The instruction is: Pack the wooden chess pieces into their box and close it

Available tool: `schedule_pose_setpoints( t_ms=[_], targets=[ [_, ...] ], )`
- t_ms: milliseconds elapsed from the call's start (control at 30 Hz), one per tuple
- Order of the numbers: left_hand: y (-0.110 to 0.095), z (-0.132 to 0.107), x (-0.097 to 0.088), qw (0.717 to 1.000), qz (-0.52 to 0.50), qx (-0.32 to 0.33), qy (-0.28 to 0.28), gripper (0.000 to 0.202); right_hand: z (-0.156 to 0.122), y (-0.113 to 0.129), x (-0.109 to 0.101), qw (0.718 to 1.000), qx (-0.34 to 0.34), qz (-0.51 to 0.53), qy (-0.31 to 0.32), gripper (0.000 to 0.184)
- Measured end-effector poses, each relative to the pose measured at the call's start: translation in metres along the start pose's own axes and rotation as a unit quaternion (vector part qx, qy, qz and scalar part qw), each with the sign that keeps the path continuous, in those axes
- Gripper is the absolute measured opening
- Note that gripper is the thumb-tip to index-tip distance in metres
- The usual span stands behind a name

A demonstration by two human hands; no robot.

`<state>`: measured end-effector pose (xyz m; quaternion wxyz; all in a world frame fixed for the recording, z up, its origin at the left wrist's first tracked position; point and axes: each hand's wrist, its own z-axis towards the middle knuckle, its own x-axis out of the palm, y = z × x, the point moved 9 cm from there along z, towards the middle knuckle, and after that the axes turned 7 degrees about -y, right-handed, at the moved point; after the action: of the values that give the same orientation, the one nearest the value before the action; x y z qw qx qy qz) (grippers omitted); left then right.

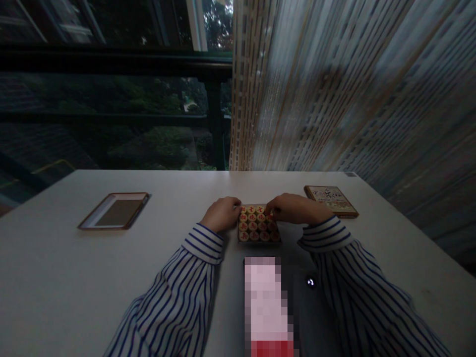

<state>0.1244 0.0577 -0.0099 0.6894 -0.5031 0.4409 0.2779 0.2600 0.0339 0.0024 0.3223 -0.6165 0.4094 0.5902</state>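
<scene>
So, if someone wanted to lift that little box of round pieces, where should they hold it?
Probably by its two side walls, one hand coming from the left and one from the right, keeping it level. The box lies flat and open-topped, with round pieces in rows inside, so tilting might spill them.

Left hand point(221, 214)'s at the left edge of a little box point(259, 242) packed with round red-marked pieces point(253, 225), right hand point(293, 207)'s at the far-right corner. White tabletop point(178, 191), shallow tray point(121, 212) way off left.
</scene>
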Motion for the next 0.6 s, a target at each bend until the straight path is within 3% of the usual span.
schedule_pose_setpoints(
  t_ms=[400, 600],
  targets=[
    [0.0, 0.001, 0.002, 1.0, 0.001, 0.021, -0.005, 0.035, -0.004, -0.004, -0.009, 1.0, -0.003, 0.005, -0.025, 0.028],
    [0.001, 0.001, -0.003, 1.0, -0.005, 0.012, -0.009, 0.038, -0.016, 0.0, -0.022, 0.998, 0.011, 0.013, -0.067, 0.026]
  ],
)
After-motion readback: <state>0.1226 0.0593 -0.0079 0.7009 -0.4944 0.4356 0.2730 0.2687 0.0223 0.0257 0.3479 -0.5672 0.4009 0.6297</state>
